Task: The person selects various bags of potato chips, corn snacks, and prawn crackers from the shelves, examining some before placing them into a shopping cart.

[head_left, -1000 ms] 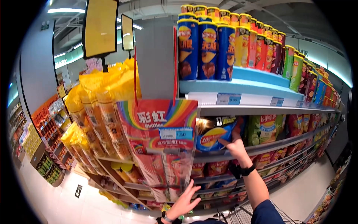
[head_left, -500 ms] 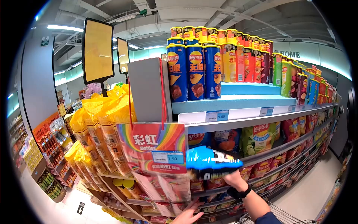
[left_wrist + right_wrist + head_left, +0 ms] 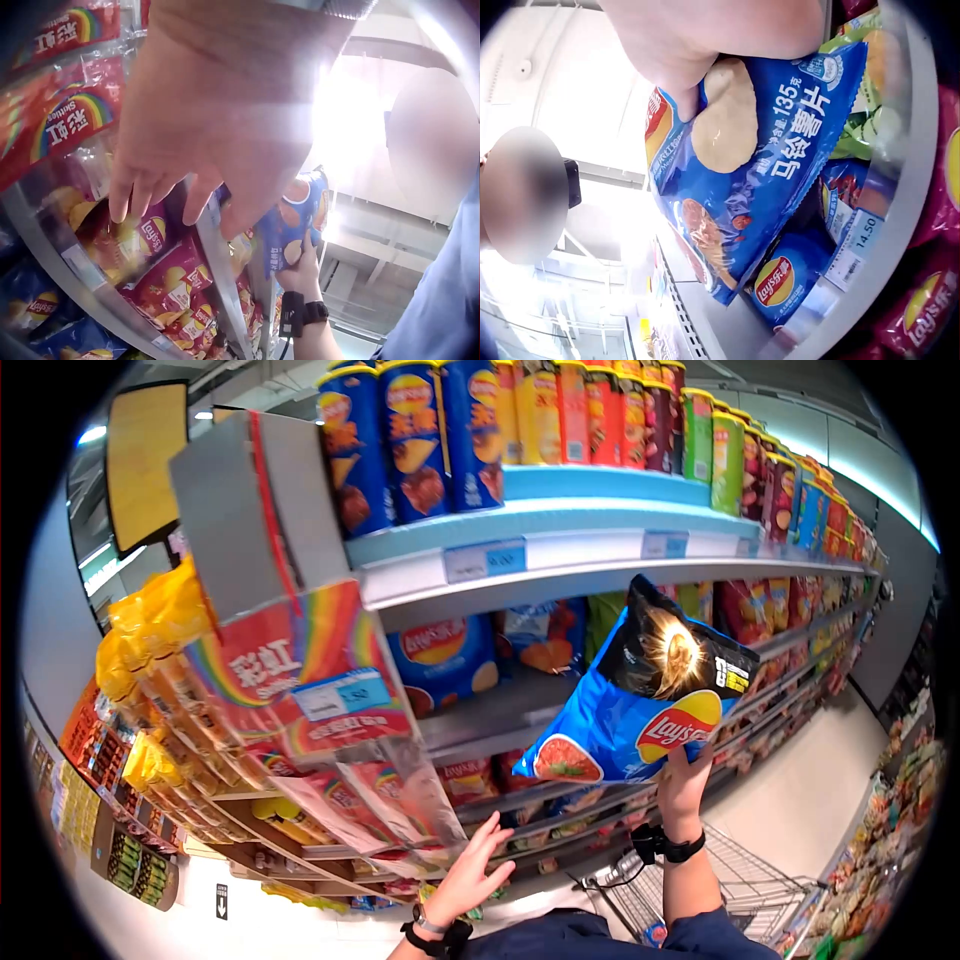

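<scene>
My right hand (image 3: pixel 685 790) grips a blue and black bag of Lay's potato chips (image 3: pixel 610 715) by its lower edge, thumb across the front. Tilted, with its black end up, the bag is out in front of the shelf. In the right wrist view, fingers and thumb pinch the bag (image 3: pixel 780 165), whose blue back with a big chip picture faces the camera. Low beside the hanging Skittles packets (image 3: pixel 400 800), my left hand (image 3: pixel 470 875) has its fingers spread and holds nothing. The left wrist view shows that hand (image 3: pixel 217 112) above shelved red chip bags (image 3: pixel 169 277).
Other blue Lay's bags (image 3: pixel 445 650) stand on the shelf behind. Chip cans (image 3: pixel 415 440) line the light blue top ledge (image 3: pixel 600 485). Yellow-topped packs (image 3: pixel 160 610) stack at left. A wire shopping cart (image 3: pixel 740 870) stands at lower right, on the pale floor (image 3: pixel 800 760).
My right hand has taken the chip bag off the shelf, drawn it out and turned it black end up, moving right. The left hand stays low near the Skittles. The head view has tilted.
</scene>
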A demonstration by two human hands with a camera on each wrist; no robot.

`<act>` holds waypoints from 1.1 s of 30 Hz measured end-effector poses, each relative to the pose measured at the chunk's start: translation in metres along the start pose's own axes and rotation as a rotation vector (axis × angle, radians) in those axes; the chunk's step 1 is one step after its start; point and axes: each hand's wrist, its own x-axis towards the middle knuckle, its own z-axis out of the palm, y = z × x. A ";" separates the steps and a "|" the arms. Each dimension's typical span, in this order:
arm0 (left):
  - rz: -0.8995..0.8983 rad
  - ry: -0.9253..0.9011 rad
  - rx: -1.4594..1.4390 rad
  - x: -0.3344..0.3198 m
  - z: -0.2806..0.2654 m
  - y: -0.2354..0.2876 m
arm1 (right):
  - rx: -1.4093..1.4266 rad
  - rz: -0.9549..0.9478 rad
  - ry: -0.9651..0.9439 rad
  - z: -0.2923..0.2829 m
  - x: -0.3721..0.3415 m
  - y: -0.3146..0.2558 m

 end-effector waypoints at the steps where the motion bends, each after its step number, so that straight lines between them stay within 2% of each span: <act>1: -0.008 0.000 -0.043 0.005 0.003 0.002 | -0.082 0.016 0.007 -0.010 -0.005 0.000; 3: 0.011 0.007 -0.069 0.014 0.014 0.007 | -0.141 0.107 0.007 -0.027 -0.019 0.002; 5: 0.005 -0.041 -0.177 0.025 0.028 0.004 | -0.208 0.219 -0.188 -0.048 -0.029 -0.004; 6: -0.022 -0.043 -0.353 0.032 0.036 0.015 | -0.218 0.236 -0.259 -0.058 -0.036 -0.004; 9: -0.052 -0.163 -0.982 0.056 0.081 -0.013 | -0.271 0.423 -0.302 -0.092 -0.048 -0.006; 10: -0.117 -0.186 -1.070 0.064 0.094 -0.013 | -0.254 0.495 -0.293 -0.098 -0.048 -0.014; 12: -0.222 -0.168 -0.977 0.081 0.125 0.000 | -0.296 0.526 -0.267 -0.119 -0.045 -0.026; 14: -0.225 -0.181 -0.755 0.097 0.159 0.014 | -0.308 0.581 -0.241 -0.146 -0.043 -0.039; 16: -0.341 -0.215 -0.818 0.109 0.198 0.029 | -0.552 0.382 -0.358 -0.187 -0.043 -0.052; 18: -0.401 -0.243 -0.770 0.126 0.232 0.032 | -0.687 0.404 -0.376 -0.228 -0.043 -0.066; 19: -0.349 -0.254 -0.795 0.136 0.251 0.041 | -0.460 0.557 -0.314 -0.238 -0.043 -0.081; 20: -0.291 -0.259 -0.817 0.144 0.267 0.053 | -0.355 0.555 -0.306 -0.256 -0.043 -0.088; 22: -0.314 -0.316 -0.792 0.152 0.286 0.065 | -0.455 0.552 -0.241 -0.283 -0.050 -0.090; 24: -0.266 -0.378 -0.766 0.160 0.325 0.085 | -0.430 0.469 -0.093 -0.317 -0.056 -0.105; 26: -0.274 -0.449 -0.732 0.164 0.358 0.101 | -0.439 0.434 -0.031 -0.351 -0.064 -0.117; 33: -0.226 -0.655 -0.585 0.162 0.443 0.134 | -0.353 0.438 0.216 -0.425 -0.106 -0.158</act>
